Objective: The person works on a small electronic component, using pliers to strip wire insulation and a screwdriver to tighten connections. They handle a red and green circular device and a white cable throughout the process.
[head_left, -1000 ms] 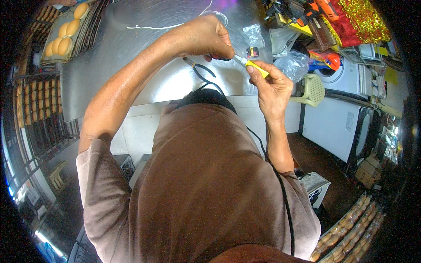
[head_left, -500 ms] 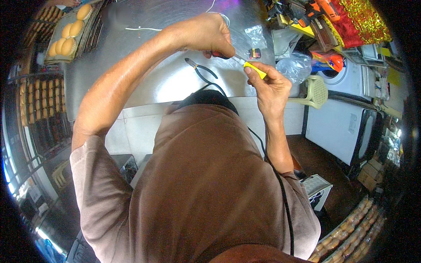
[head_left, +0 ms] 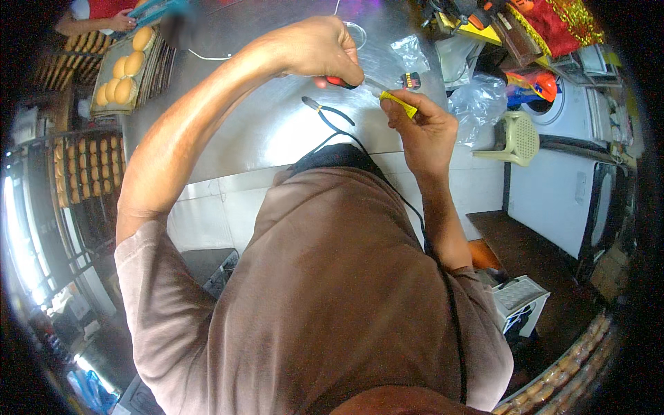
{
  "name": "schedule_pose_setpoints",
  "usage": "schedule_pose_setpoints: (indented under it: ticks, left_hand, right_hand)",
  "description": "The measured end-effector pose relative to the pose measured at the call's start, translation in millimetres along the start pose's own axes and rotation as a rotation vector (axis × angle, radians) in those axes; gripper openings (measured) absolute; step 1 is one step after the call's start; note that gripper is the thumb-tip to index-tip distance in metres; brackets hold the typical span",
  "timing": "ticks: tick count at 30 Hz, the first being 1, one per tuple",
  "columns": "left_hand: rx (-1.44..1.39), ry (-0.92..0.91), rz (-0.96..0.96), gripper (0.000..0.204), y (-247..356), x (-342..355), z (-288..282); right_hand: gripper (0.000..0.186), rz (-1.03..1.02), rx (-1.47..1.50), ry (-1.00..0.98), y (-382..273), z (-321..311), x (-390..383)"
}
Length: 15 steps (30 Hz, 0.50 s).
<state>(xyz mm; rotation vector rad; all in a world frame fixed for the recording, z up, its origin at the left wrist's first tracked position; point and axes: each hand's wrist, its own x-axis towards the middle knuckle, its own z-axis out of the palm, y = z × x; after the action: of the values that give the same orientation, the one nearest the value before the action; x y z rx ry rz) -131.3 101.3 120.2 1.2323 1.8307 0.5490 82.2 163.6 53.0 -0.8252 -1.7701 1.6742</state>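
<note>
Now, far left, there's the change: a co-worker's hand (head_left: 123,23) and forearm have come further into view, beside a blue item (head_left: 155,14) above the tray of golden rolls (head_left: 125,90). The whole scene has swung a little rightward in the frame too, so the head seems to have turned. Next across, a white cable (head_left: 211,57) lies on the metal table (head_left: 235,142), and the pliers (head_left: 319,108) rest there, in neither hand.

And here's the action! The left hand (head_left: 325,52) is curled, closed around a red-and-black handle (head_left: 340,81); more of its red shows than half a second ago, a hint that handle or wrist has rolled slightly. The far fingers are hidden. A slim grey piece (head_left: 373,88) runs from there toward the yellow piece (head_left: 399,104), pinched between thumb and fingers of the right hand (head_left: 430,131). Whether the grey belongs to the handle or to the yellow piece, I can't tell.

Just beside, a small dark-and-red block (head_left: 412,81) sits on the table, a clear bag (head_left: 408,50) beyond it. Further right, a pale stool (head_left: 522,138). Both grips remain, yellow piece between the 2 hands; the work looks to be at the same step, with only a fine adjustment.
</note>
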Motion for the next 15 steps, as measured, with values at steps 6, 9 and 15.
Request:
schedule_pose_setpoints:
  ticks: [6,9,15]
  left_hand:
    - [-0.028,-0.010,-0.023,0.010,5.9,-2.7,0.0]
    - [-0.025,-0.026,-0.044,0.011,10.6,-2.8,0.7]
    - [0.003,-0.026,-0.056,0.012,15.1,-1.8,2.5]
  right_hand:
    - [0.017,-0.035,0.026,-0.025,-2.2,-0.7,-0.2]
    - [0.016,-0.041,0.081,-0.043,-0.5,-2.3,-1.2]
    - [0.014,-0.079,0.009,-0.044,-4.3,-5.4,-2.4]
